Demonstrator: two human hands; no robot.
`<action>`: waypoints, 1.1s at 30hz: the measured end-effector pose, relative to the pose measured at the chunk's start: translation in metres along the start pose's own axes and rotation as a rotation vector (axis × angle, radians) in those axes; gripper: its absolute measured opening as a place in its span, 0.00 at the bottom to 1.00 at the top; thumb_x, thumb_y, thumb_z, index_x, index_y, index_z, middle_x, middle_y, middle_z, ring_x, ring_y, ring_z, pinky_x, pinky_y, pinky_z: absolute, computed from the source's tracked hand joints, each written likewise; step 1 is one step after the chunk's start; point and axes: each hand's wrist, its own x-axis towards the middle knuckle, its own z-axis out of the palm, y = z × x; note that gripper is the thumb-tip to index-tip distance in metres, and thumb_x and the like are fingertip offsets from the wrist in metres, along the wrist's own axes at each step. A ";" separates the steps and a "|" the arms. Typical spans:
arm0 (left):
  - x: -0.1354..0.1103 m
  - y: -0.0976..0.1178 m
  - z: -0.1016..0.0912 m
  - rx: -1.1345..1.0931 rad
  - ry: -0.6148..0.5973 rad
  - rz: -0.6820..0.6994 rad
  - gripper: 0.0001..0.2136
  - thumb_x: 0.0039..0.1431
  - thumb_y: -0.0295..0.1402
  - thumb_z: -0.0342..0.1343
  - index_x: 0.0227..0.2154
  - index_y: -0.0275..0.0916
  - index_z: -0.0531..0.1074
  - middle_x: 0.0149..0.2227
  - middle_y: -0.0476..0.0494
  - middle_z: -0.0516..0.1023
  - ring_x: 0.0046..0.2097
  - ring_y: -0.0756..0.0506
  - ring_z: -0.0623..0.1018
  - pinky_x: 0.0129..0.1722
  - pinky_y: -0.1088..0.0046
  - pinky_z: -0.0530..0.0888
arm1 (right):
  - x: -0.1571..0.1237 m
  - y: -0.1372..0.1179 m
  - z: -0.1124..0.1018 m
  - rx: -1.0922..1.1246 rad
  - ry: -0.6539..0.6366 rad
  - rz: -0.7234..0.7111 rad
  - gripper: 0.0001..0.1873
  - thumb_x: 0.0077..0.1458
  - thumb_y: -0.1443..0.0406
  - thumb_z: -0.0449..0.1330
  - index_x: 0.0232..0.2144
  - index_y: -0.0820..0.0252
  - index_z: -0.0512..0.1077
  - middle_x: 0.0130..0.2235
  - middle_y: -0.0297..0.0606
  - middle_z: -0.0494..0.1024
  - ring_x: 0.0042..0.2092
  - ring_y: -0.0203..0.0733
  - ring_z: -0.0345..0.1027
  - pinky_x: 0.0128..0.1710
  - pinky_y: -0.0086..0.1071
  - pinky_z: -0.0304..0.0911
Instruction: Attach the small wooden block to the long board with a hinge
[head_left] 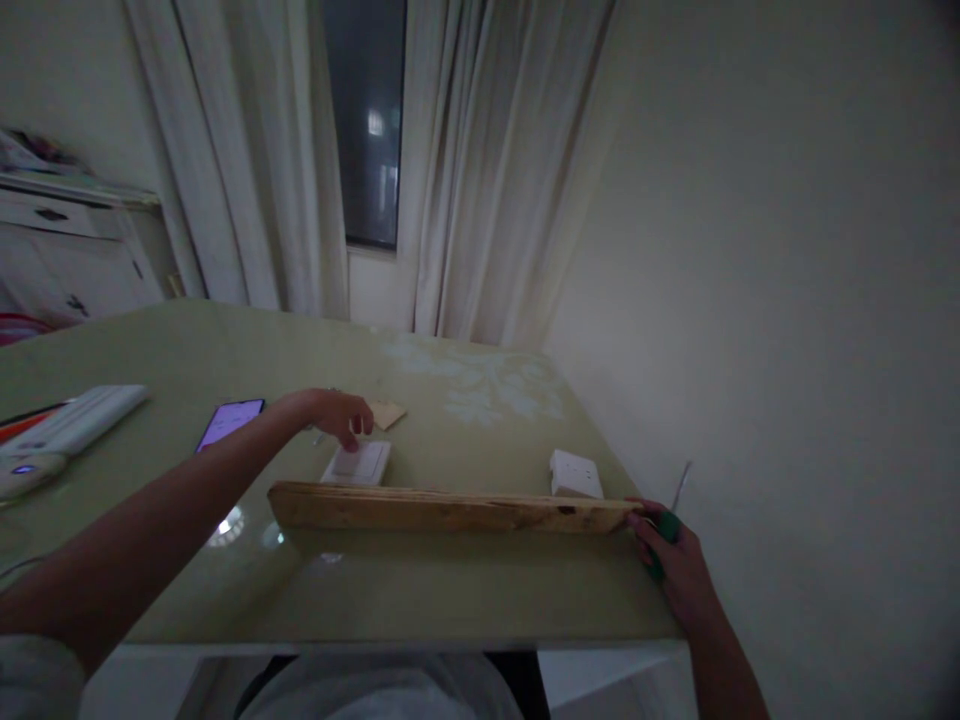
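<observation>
A single view, worn on the person's head, looks forward and slightly down across the glossy pale-green tabletop [465, 590] toward the white pleated curtains [480, 170] and dark window pane [367, 120] (a plain cream wall [787, 250] fills the right). It sits close above the tabletop's near edge.

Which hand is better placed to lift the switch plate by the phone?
Probably left: the left hand hovers over the switch plate, while the right hand grips a green screwdriver beside the plank.
</observation>
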 end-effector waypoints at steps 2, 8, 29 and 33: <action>0.003 0.000 -0.002 0.014 0.010 -0.006 0.26 0.49 0.39 0.68 0.52 0.39 0.79 0.56 0.33 0.81 0.52 0.35 0.82 0.51 0.63 0.76 | 0.000 -0.002 0.001 0.000 0.008 0.000 0.30 0.42 0.49 0.77 0.43 0.59 0.79 0.22 0.27 0.68 0.23 0.34 0.57 0.23 0.29 0.51; 0.009 0.021 -0.007 0.052 0.010 0.037 0.30 0.48 0.40 0.70 0.56 0.40 0.77 0.58 0.34 0.80 0.56 0.35 0.80 0.54 0.63 0.75 | -0.001 -0.003 0.003 -0.002 0.011 -0.011 0.27 0.44 0.50 0.76 0.41 0.59 0.80 0.22 0.28 0.68 0.23 0.34 0.57 0.22 0.29 0.51; 0.009 0.014 -0.015 0.161 -0.040 -0.015 0.30 0.49 0.34 0.68 0.59 0.42 0.76 0.62 0.36 0.78 0.59 0.37 0.80 0.57 0.65 0.75 | 0.001 0.001 0.002 0.007 0.007 -0.022 0.29 0.43 0.50 0.77 0.42 0.60 0.79 0.25 0.30 0.73 0.25 0.34 0.60 0.23 0.28 0.55; 0.023 0.029 -0.023 0.172 -0.039 0.011 0.36 0.46 0.38 0.71 0.61 0.39 0.74 0.63 0.32 0.76 0.60 0.35 0.79 0.58 0.65 0.75 | 0.001 0.001 0.003 0.017 0.009 -0.027 0.28 0.43 0.50 0.77 0.42 0.60 0.79 0.24 0.30 0.71 0.24 0.34 0.60 0.22 0.28 0.55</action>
